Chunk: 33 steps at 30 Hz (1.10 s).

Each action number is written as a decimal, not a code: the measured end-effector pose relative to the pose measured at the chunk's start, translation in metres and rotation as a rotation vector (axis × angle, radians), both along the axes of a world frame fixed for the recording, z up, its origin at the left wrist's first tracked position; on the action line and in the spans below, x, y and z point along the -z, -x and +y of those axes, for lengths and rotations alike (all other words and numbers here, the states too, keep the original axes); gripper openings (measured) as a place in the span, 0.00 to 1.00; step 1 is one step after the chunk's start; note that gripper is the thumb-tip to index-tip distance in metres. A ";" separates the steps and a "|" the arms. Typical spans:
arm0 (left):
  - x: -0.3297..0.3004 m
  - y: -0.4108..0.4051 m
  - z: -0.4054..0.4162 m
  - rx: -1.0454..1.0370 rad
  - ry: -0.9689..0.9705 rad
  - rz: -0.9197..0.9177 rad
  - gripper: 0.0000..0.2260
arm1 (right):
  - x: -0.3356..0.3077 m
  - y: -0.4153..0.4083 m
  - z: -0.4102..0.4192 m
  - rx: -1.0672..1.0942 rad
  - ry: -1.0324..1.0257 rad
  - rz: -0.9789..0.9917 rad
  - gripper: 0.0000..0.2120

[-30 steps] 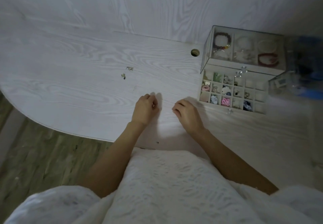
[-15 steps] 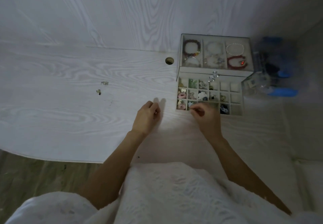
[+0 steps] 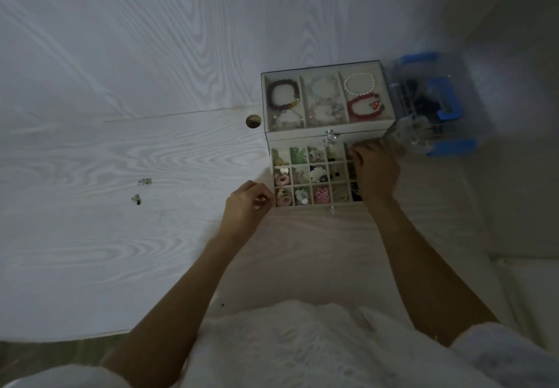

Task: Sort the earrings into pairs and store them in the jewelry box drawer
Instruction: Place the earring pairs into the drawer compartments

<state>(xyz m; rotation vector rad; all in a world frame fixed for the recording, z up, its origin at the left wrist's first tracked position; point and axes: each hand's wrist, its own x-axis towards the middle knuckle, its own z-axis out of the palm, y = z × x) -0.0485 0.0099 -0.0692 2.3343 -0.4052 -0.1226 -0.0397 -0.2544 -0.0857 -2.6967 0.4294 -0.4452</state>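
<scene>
A jewelry box (image 3: 329, 136) stands at the back right of the white table, its drawer (image 3: 311, 177) pulled out, with a grid of small compartments holding earrings. My right hand (image 3: 375, 169) lies over the drawer's right columns, fingertips curled at a far-right compartment; whether it holds anything is hidden. My left hand (image 3: 246, 206) rests on the table just left of the drawer's front corner and pinches a small shiny earring (image 3: 262, 199). Two loose earrings, one (image 3: 145, 181) behind the other (image 3: 136, 199), lie on the table to the left.
The box's glass top shows bracelets (image 3: 284, 95) in three sections. A clear and blue plastic container (image 3: 435, 109) sits right of the box. A round cable hole (image 3: 253, 121) is in the table (image 3: 90, 236) just left of the box. The table's curved front edge runs at the lower left.
My right hand moved from the table to the drawer's front, then across to its far right compartments. My left hand stayed pinching the earring. The view shifted right.
</scene>
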 end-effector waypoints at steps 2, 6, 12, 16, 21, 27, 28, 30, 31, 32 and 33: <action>-0.004 -0.002 -0.007 0.011 0.020 -0.012 0.04 | 0.002 0.001 -0.001 -0.025 -0.028 -0.012 0.06; -0.017 -0.010 -0.030 0.052 0.075 -0.051 0.04 | -0.004 0.018 -0.005 -0.046 -0.175 -0.048 0.11; -0.029 -0.034 -0.115 0.342 0.097 -0.203 0.01 | 0.007 0.084 -0.029 0.131 -0.124 0.002 0.15; -0.016 -0.040 -0.170 0.373 0.076 -0.093 0.03 | 0.006 0.096 -0.032 0.134 -0.234 0.101 0.16; 0.003 -0.053 -0.208 0.385 -0.074 -0.125 0.05 | 0.002 0.096 -0.031 0.134 -0.259 0.053 0.15; 0.009 -0.059 -0.212 0.431 -0.167 -0.249 0.09 | 0.000 0.096 -0.029 0.153 -0.239 0.017 0.09; 0.005 -0.058 -0.209 0.433 -0.176 -0.241 0.10 | 0.001 0.096 -0.028 0.162 -0.227 0.032 0.10; -0.001 -0.055 -0.201 0.442 -0.181 -0.269 0.10 | 0.003 0.096 -0.026 0.181 -0.178 0.047 0.10; -0.006 -0.053 -0.196 0.450 -0.178 -0.317 0.10 | 0.003 0.097 -0.024 0.185 -0.145 0.045 0.10; -0.011 -0.050 -0.188 0.453 -0.173 -0.373 0.09 | 0.001 0.097 -0.022 0.184 -0.111 0.035 0.10; -0.018 -0.046 -0.179 0.447 -0.151 -0.429 0.10 | 0.000 0.098 -0.021 0.178 -0.082 0.024 0.10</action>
